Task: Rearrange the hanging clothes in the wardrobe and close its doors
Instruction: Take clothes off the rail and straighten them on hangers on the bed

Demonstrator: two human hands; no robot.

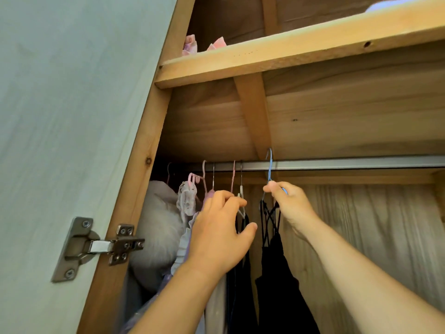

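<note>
the right hand (287,201) pinches a blue hanger (270,165) carrying a black strappy garment (277,261) (hem cut off at 6 o'clock). the left hand (220,227), fingers loosely spread, hides the hangers at its 9 o'clock.

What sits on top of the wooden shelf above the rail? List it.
On the wooden shelf, pink fabric pieces show at its left end, and a pale lilac item at the far right. The shelf's front edge hides whatever lies farther back.

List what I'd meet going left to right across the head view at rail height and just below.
Door → hinge → wardrobe frame → white fluffy garment → pink hangers → left hand → blue hanger in the right hand → bare rail.
</note>
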